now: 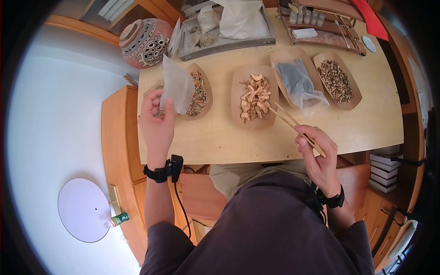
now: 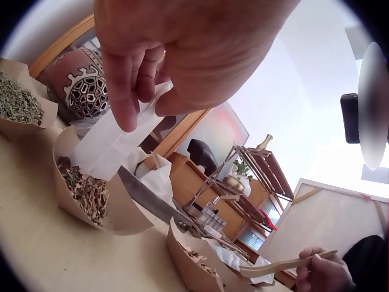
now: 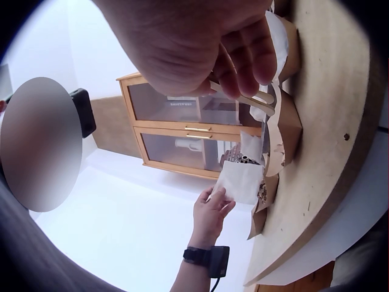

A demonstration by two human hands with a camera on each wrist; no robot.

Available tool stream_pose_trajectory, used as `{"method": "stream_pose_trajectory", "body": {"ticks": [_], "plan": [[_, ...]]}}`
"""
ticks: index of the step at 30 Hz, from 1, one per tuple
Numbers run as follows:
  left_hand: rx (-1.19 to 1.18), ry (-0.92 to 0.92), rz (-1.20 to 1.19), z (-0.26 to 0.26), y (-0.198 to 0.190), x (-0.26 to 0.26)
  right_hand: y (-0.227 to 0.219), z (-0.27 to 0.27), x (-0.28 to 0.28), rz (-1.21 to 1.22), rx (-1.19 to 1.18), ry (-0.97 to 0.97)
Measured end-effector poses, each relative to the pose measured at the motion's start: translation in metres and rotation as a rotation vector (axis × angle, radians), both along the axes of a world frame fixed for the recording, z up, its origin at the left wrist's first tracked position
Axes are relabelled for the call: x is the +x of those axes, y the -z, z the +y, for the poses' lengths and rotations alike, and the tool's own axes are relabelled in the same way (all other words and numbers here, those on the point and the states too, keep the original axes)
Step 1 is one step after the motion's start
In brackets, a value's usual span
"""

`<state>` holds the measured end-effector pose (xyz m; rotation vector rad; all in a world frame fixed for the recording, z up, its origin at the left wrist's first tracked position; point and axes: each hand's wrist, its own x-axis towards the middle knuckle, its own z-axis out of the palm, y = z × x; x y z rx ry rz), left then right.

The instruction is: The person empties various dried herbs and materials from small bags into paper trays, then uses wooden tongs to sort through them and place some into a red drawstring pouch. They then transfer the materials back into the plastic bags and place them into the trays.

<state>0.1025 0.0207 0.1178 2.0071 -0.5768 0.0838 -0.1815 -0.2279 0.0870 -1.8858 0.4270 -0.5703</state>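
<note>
In the head view my left hand [image 1: 158, 119] pinches a white translucent filter bag [image 1: 178, 88] between thumb and fingers. The bag overlaps two paper trays of dried herbs, the nearer holding a colourful mix [image 1: 198, 96]. Seen from the left wrist, the filter bag [image 2: 112, 146] hangs right at the mixed-herb tray [image 2: 130, 222]. My right hand [image 1: 321, 156] grips wooden tongs [image 1: 298, 128], tips pointing toward a tray [image 1: 238, 82] of pale dried slices [image 1: 255, 98]. From the right wrist, the tong tips [image 3: 262, 104] stand apart with nothing between them.
Right of the slices are a tray with plastic-wrapped bags [image 1: 295, 82] and a tray of chopped brown pieces [image 1: 337, 80]. Behind stand a pierced clay pot [image 1: 145, 43], a grey wooden tray [image 1: 229, 46] with white bags, and a rack [image 1: 321, 34] with small bottles.
</note>
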Motion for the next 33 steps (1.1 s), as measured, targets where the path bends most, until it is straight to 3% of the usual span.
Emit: {"method": "stream_pose_trajectory", "body": {"ticks": [10, 13, 25, 33], "plan": [[-0.079, -0.050, -0.038, 0.015, 0.002, 0.008, 0.000, -0.001, -0.003, 0.025, 0.007, 0.008], [-0.195, -0.057, -0.032, 0.017, -0.002, 0.011, 0.001, 0.000, -0.002, 0.013, 0.004, 0.005], [-0.493, -0.132, 0.342, 0.049, 0.007, 0.031, 0.000, -0.001, -0.001, 0.003, 0.003, -0.001], [-0.092, -0.069, -0.141, 0.026, 0.010, 0.005, 0.001, 0.000, 0.000, 0.008, 0.008, -0.002]]}}
